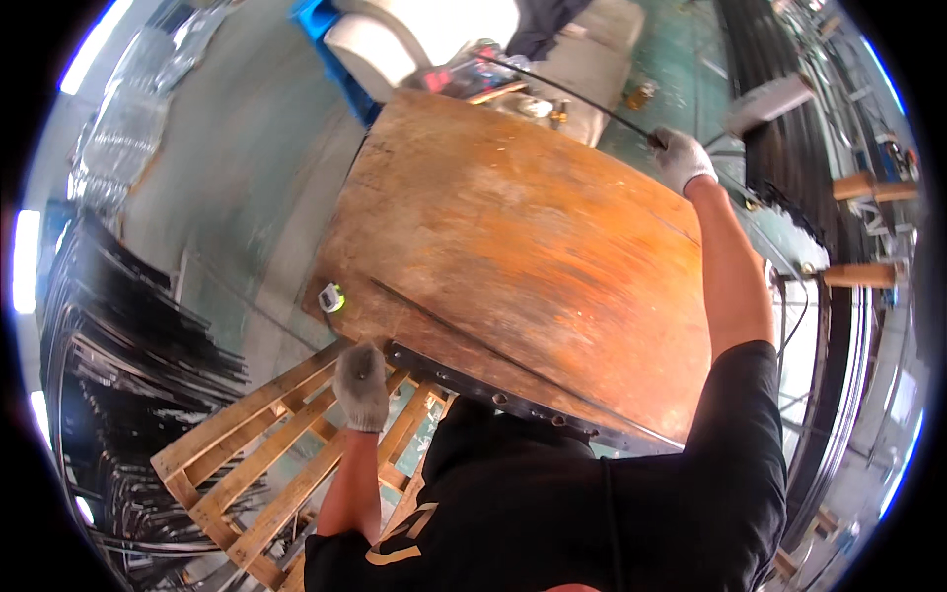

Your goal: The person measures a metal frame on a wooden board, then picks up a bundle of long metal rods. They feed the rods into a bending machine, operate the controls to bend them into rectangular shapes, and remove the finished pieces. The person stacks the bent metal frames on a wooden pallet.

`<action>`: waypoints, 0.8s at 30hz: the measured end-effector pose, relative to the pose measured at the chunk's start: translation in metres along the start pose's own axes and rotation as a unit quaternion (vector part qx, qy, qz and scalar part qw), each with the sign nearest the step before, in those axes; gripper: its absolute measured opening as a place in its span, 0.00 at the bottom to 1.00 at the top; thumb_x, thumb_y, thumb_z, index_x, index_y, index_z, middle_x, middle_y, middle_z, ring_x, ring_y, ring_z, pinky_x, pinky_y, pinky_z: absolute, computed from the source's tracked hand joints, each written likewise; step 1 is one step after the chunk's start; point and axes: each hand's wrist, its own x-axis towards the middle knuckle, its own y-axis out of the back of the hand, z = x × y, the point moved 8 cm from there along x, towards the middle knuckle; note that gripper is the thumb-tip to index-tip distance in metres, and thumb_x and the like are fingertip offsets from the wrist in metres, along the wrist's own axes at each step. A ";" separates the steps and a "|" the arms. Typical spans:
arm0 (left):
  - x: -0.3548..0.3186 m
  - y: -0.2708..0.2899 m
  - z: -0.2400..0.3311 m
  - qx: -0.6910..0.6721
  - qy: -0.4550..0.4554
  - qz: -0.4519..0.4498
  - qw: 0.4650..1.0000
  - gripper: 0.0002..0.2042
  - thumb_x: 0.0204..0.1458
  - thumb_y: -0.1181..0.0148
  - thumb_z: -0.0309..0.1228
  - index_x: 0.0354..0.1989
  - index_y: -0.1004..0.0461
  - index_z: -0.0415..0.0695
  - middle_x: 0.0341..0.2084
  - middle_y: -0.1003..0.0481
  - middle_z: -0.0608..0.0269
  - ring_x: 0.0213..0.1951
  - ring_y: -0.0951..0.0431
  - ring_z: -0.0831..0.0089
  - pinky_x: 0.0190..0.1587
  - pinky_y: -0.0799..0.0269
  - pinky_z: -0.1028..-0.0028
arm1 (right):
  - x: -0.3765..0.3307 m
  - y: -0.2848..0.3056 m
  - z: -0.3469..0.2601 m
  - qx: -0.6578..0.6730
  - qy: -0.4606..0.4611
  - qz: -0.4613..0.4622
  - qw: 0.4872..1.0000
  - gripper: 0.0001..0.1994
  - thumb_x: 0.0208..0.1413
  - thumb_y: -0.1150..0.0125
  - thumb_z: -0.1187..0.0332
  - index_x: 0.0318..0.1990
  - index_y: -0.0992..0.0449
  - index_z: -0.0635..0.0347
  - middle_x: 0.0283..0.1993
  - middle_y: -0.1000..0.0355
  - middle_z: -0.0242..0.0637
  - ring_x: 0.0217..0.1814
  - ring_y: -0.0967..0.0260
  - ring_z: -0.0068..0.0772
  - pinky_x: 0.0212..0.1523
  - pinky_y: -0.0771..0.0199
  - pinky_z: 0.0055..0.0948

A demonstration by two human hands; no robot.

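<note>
A rusty orange steel table fills the middle. My right hand, in a white knit glove, reaches out past the table's far right corner and grips a long thin dark metal rod that runs back to the far left above the table edge. My left hand, also gloved, hangs near the table's near left corner above a wooden pallet, fingers curled, and I cannot see anything in it. Another thin dark rod lies flat on the table near its front edge.
A small tape measure sits at the table's left edge. A wooden pallet lies below left. Stacks of dark bent rods pile up at the left. Dark bars and a rack stand at the right. White sacks lie beyond the table.
</note>
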 end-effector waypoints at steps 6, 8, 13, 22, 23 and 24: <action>-0.055 -0.097 0.062 -0.206 0.101 -0.172 0.958 0.05 0.64 0.34 0.29 0.42 0.19 0.41 0.31 0.24 0.69 0.30 0.27 0.81 0.34 0.31 0.76 | -0.175 0.224 0.008 0.054 -0.047 0.132 0.989 0.18 0.71 0.39 0.61 0.63 0.19 0.56 0.50 0.17 0.53 0.52 0.20 0.55 0.55 0.23 0.44; -0.061 -0.140 0.064 -0.266 0.126 -0.258 0.920 0.07 0.65 0.34 0.31 0.44 0.21 0.40 0.33 0.22 0.65 0.30 0.25 0.80 0.32 0.31 0.75 | -0.247 0.293 -0.005 0.031 -0.017 0.214 0.976 0.15 0.71 0.39 0.61 0.59 0.15 0.50 0.44 0.15 0.45 0.42 0.18 0.48 0.48 0.20 0.43; -0.096 -0.222 0.148 -0.277 0.067 -0.388 0.877 0.10 0.66 0.32 0.32 0.48 0.21 0.39 0.36 0.20 0.64 0.31 0.24 0.78 0.34 0.27 0.74 | -0.462 0.388 -0.025 -0.032 -0.077 0.353 0.932 0.15 0.70 0.40 0.65 0.59 0.16 0.55 0.45 0.15 0.44 0.44 0.18 0.45 0.48 0.20 0.41; -0.254 -0.331 0.295 -0.233 -0.041 -0.516 0.823 0.10 0.66 0.33 0.31 0.50 0.22 0.39 0.37 0.20 0.65 0.32 0.23 0.78 0.36 0.25 0.74 | -0.785 0.440 0.070 -0.192 -0.300 0.495 0.793 0.14 0.70 0.41 0.71 0.58 0.18 0.63 0.46 0.16 0.42 0.46 0.18 0.39 0.49 0.19 0.37; -0.269 -0.350 0.310 -0.227 -0.062 -0.528 0.816 0.10 0.66 0.33 0.31 0.50 0.22 0.39 0.37 0.20 0.65 0.32 0.23 0.78 0.36 0.24 0.74 | -0.816 0.439 0.086 -0.225 -0.334 0.491 0.772 0.14 0.70 0.41 0.71 0.58 0.18 0.64 0.46 0.16 0.41 0.46 0.18 0.38 0.49 0.18 0.37; -0.291 -0.365 0.326 -0.219 -0.077 -0.525 0.819 0.10 0.66 0.33 0.31 0.50 0.22 0.39 0.37 0.20 0.65 0.33 0.23 0.77 0.37 0.24 0.74 | -0.841 0.436 0.120 -0.250 -0.358 0.475 0.764 0.14 0.69 0.41 0.72 0.58 0.18 0.65 0.46 0.16 0.41 0.46 0.18 0.37 0.50 0.18 0.36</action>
